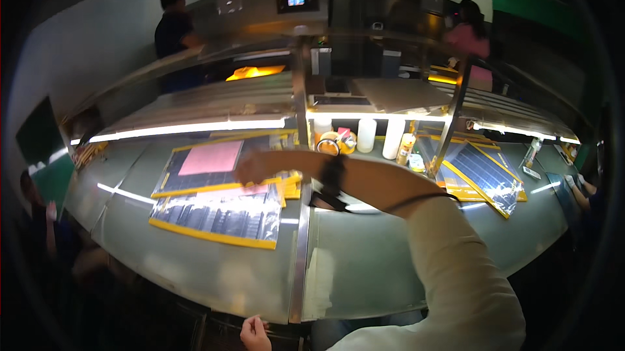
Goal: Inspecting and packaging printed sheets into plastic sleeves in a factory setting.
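The pink sheet (207, 158) lies on top of a dark panel with yellow border (185, 182), on the grey-green worktable (371, 270). The right hand (252, 169) is at the right edge of the pink sheet, and its arm, with a black band (333, 173) on the wrist, reaches across from the right. This hand is blurred, so I cannot tell if its fingers are open or gripping something, nor if it touches the sheet.

The left hand (255, 333) is low, well in front of the pink sheet and somewhat to its right, near the table's edge; its fingers are curled inward in a loose closed form.

A second panel (215, 217), shiny and also yellow-edged, lies just in front of the pink sheet. Two white bottles (393, 139) stand to the right of the sheet, and further to the right lie other yellow-edged panels (485, 172). Behind the sheet runs a bright light strip (189, 131). Farther behind, to its left, a person in dark clothes (174, 29) stands.
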`<state>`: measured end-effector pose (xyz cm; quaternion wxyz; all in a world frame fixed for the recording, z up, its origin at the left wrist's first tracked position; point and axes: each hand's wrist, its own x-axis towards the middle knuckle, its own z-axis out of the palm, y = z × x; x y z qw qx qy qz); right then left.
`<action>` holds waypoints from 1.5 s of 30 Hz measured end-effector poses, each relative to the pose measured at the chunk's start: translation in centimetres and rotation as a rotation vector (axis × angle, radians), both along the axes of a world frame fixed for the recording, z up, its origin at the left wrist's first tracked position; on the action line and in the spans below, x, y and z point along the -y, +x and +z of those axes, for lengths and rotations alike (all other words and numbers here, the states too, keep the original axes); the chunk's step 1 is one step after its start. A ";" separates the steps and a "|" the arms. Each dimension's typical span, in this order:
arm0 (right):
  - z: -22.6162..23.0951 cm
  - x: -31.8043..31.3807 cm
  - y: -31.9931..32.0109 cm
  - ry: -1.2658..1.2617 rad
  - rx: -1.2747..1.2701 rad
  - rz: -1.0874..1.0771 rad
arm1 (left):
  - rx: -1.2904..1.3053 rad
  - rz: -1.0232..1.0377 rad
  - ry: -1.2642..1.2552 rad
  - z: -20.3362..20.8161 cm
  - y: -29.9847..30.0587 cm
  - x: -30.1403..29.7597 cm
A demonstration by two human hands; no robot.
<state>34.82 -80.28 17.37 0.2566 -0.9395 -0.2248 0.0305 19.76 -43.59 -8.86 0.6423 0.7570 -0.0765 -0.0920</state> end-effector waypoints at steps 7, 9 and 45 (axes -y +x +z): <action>-13.7 -5.1 -24.6 0.166 -0.646 -0.046 | 0.245 0.582 0.208 -4.5 2.9 -2.0; -15.8 -7.0 -28.9 0.378 -0.648 -0.259 | 0.011 0.688 0.407 -11.0 3.3 -7.5; -22.5 -10.8 -35.0 0.889 -0.179 -1.077 | -0.816 0.119 1.317 -24.4 -2.8 -26.0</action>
